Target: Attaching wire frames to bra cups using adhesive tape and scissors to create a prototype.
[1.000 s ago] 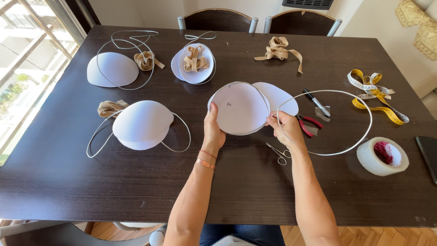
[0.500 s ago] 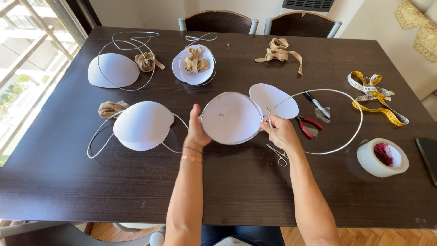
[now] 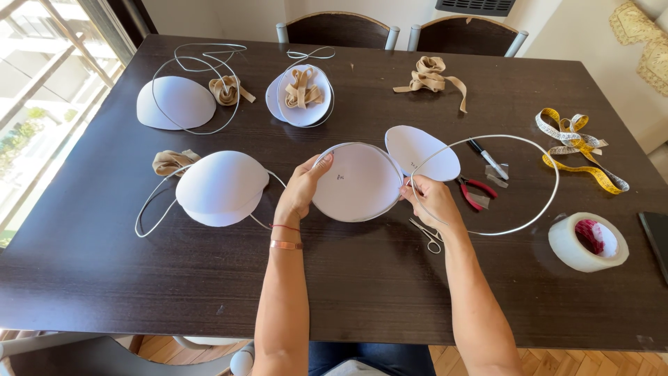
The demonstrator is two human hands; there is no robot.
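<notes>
— Hands first: where are they, and on what?

— Both are on the white foam cup (image 3: 356,182) near the middle of the dark table (image 3: 348,292). The left hand (image 3: 300,191) grips its left edge, thumb on top and fingers curled under the rim. The right hand (image 3: 433,202) pinches the white wire (image 3: 550,202) where it meets the cup's right edge, fingertips pressed together on it.

— And the wire itself?

— It runs along the cup's upper rim, then springs out to the right in a wide loop that lies on the table around the red-handled pliers (image 3: 475,193) and the black marker (image 3: 487,159). A second foam cup (image 3: 421,152) sits just behind, touching the held one.

— What looks risky?

— The wire seems springy. If the right pinch slackens, it would likely jump off the rim and whip back toward the loop. The sweep of that loop could also drag the pliers or marker, or push the second cup.

— Anything nearer the hands?

— Small scissors (image 3: 428,235) lie just below the right wrist; a lowered forearm could catch them. The tape roll (image 3: 586,241) and yellow measuring tape (image 3: 581,147) sit well apart to the right. The domed cup with wire (image 3: 219,186) is just beside the left hand, close enough for an elbow shift to nudge it.
</notes>
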